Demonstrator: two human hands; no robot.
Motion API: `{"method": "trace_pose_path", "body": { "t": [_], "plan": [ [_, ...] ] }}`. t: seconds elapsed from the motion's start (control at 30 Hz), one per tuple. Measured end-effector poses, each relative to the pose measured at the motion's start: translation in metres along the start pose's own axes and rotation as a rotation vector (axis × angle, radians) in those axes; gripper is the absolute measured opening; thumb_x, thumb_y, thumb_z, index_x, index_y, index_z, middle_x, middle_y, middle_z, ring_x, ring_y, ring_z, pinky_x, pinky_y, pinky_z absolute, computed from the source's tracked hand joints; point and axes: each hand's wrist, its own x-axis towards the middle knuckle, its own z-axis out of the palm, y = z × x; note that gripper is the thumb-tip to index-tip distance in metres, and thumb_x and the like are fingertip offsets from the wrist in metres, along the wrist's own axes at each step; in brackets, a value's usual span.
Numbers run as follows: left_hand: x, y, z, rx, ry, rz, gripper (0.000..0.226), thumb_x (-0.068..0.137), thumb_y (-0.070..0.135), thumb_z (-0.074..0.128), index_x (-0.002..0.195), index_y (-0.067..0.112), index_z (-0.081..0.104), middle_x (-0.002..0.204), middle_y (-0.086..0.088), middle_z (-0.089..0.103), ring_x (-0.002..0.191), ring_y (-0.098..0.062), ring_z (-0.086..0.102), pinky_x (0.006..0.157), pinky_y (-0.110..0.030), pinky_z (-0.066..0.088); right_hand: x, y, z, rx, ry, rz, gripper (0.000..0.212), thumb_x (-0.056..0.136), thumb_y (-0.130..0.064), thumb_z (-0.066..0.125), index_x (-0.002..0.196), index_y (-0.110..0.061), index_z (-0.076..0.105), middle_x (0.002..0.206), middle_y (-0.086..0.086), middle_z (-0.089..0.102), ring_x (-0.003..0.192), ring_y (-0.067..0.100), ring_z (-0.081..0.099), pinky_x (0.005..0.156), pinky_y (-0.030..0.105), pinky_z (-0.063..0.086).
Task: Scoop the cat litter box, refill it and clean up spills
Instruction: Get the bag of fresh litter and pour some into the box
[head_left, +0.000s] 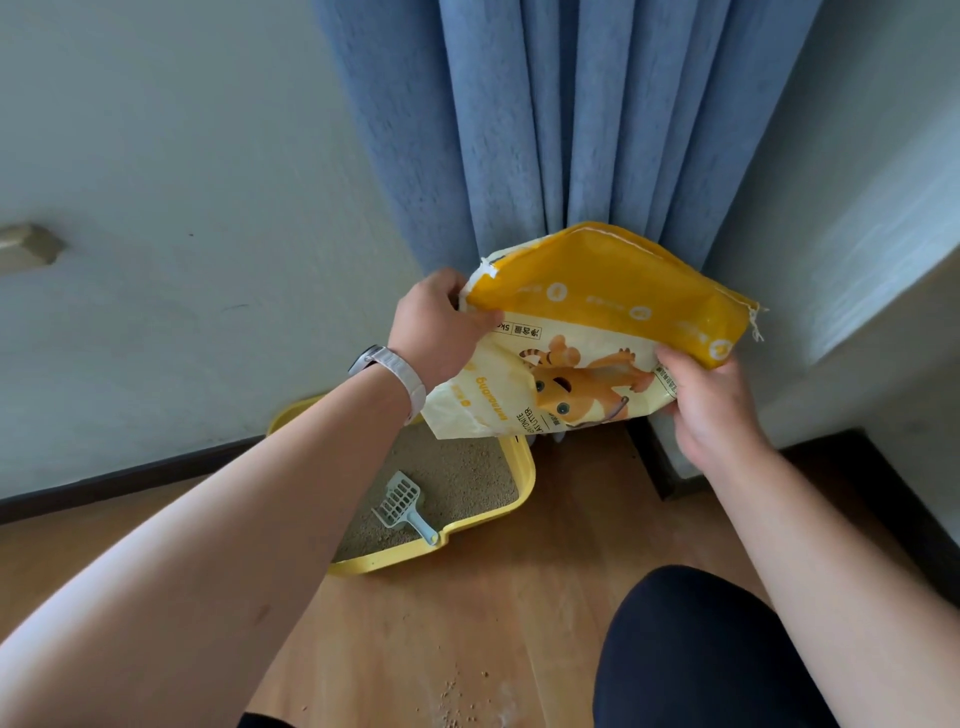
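Soft daylight from right, mild shadows, wide-angle bending at edges, forearms slightly blurred, no glare

Two hands (436, 327) (711, 405), one litter bag (597, 291), one litter box (528, 480), one scoop (401, 503)

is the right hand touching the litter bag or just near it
Touching. The head view shows the right hand gripping the litter bag at its right edge, thumb on the printed front; the left hand grips the opposite edge.
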Motion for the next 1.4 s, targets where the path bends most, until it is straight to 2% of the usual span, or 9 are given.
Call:
{"method": "trace_pose_path", "body": {
  "t": [0.17, 0.33, 0.5, 0.67, 0.83, 1.0, 1.13, 1.4],
  "plan": [
    [0.0, 0.006, 0.008, -0.05, -0.014, -0.015, 0.025, 0.08, 0.033, 0.076, 0.097, 0.02, 0.062, 0.091, -0.002, 0.068, 0.082, -0.022, 0.066, 0.074, -0.047, 0.059, 0.0, -0.007, -0.008, -0.041, 0.046, -0.046, 0.024, 0.087, -0.019, 0.068, 0.11, -0.028, 0.068, 0.113, -0.004, 0.072, 0.106, 0.02, 0.068, 0.096, 0.053, 0.051],
    [-0.001, 0.012, 0.012, -0.091, -0.015, -0.036, 0.025, 0.08, 0.033, 0.076, 0.098, 0.021, 0.064, 0.094, -0.002, 0.069, 0.084, -0.022, 0.067, 0.075, -0.048, 0.059, 0.0, -0.018, -0.012, -0.104, 0.083, -0.082, 0.028, 0.079, -0.034, 0.071, 0.107, -0.032, 0.069, 0.109, -0.007, 0.073, 0.103, 0.018, 0.069, 0.094, 0.053, 0.052],
    [-0.001, 0.019, 0.012, -0.109, -0.014, -0.035, 0.02, 0.081, 0.031, 0.076, 0.095, 0.021, 0.065, 0.093, -0.001, 0.07, 0.084, -0.021, 0.068, 0.076, -0.047, 0.059, 0.001, -0.027, -0.014, -0.119, 0.084, -0.095, 0.029, 0.078, -0.039, 0.07, 0.106, -0.033, 0.068, 0.107, -0.007, 0.073, 0.102, 0.019, 0.069, 0.092, 0.054, 0.053],
    [-0.001, 0.022, 0.01, -0.121, -0.003, -0.026, 0.021, 0.081, 0.03, 0.075, 0.098, 0.021, 0.066, 0.094, -0.001, 0.071, 0.086, -0.021, 0.068, 0.077, -0.048, 0.059, -0.002, -0.036, -0.011, -0.121, 0.087, -0.121, 0.018, 0.082, -0.032, 0.068, 0.099, -0.036, 0.069, 0.105, -0.007, 0.073, 0.1, 0.018, 0.069, 0.092, 0.053, 0.053],
    [-0.003, 0.021, 0.008, -0.147, 0.008, -0.022, 0.023, 0.079, 0.032, 0.076, 0.098, 0.021, 0.067, 0.093, -0.001, 0.072, 0.084, -0.021, 0.07, 0.074, -0.048, 0.06, -0.002, -0.042, -0.009, -0.129, 0.098, -0.145, 0.02, 0.087, -0.025, 0.067, 0.107, -0.026, 0.068, 0.104, -0.006, 0.073, 0.099, 0.015, 0.069, 0.095, 0.05, 0.053],
    [-0.003, 0.02, 0.005, -0.171, 0.001, -0.024, 0.024, 0.078, 0.032, 0.076, 0.099, 0.022, 0.067, 0.094, 0.0, 0.073, 0.085, -0.021, 0.07, 0.074, -0.048, 0.06, -0.002, -0.046, -0.006, -0.133, 0.081, -0.133, 0.025, 0.085, -0.028, 0.067, 0.11, -0.027, 0.068, 0.107, -0.005, 0.073, 0.101, 0.017, 0.069, 0.094, 0.052, 0.053],
    [-0.003, 0.018, 0.003, -0.178, 0.011, -0.025, 0.023, 0.08, 0.029, 0.077, 0.098, 0.02, 0.066, 0.094, -0.002, 0.072, 0.086, -0.022, 0.07, 0.075, -0.049, 0.06, -0.003, -0.045, -0.003, -0.13, 0.087, -0.138, 0.021, 0.087, -0.023, 0.066, 0.107, -0.025, 0.068, 0.105, -0.004, 0.074, 0.099, 0.017, 0.069, 0.094, 0.052, 0.053],
    [-0.005, 0.018, 0.005, -0.188, 0.016, -0.035, 0.023, 0.08, 0.028, 0.078, 0.095, 0.017, 0.064, 0.094, -0.006, 0.071, 0.085, -0.024, 0.069, 0.075, -0.049, 0.059, -0.004, -0.047, -0.004, -0.131, 0.08, -0.137, 0.02, 0.084, -0.027, 0.066, 0.104, -0.03, 0.068, 0.106, -0.004, 0.073, 0.1, 0.019, 0.069, 0.093, 0.055, 0.053]
  ]
}}
